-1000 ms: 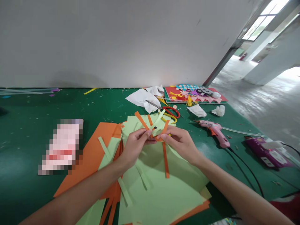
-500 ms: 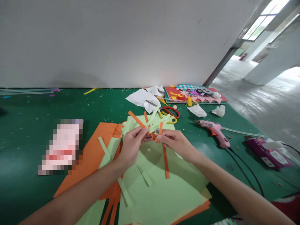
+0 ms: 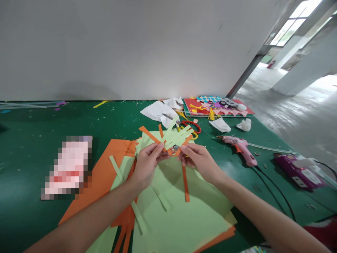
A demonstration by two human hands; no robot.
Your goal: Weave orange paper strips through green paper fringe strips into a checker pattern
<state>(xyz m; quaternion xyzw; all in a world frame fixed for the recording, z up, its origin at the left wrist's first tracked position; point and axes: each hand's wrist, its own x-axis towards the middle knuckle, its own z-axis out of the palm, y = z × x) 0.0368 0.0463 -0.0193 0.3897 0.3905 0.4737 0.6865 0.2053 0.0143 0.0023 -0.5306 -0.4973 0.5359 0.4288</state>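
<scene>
Between my two hands is a woven piece of light green and orange paper strips (image 3: pixel 176 140), held above the green paper. My left hand (image 3: pixel 150 160) pinches its left side, thumb on top, near an orange strip that sticks out to the upper left. At the right side, the thumb and fingers of my right hand (image 3: pixel 198 159) grip an orange strip end. Beneath them lies a large light green sheet (image 3: pixel 181 218). On that sheet rests a loose orange strip (image 3: pixel 185 184), its upper end near my right fingers. Orange paper (image 3: pixel 104 165) and loose green strips (image 3: pixel 138 216) lie to the left.
Scissors with red and yellow handles (image 3: pixel 193 126) lie just behind the woven piece, near white crumpled paper (image 3: pixel 158 111). A pink glue gun (image 3: pixel 243 149) and a purple power strip (image 3: pixel 300 172) with cords sit at the right. A blurred pink item (image 3: pixel 68 165) lies left.
My right hand's orange strip has tilted from upright to slanting over the woven piece's right edge. The woven piece now lies flatter and shows more fully. My left hand keeps its pinch.
</scene>
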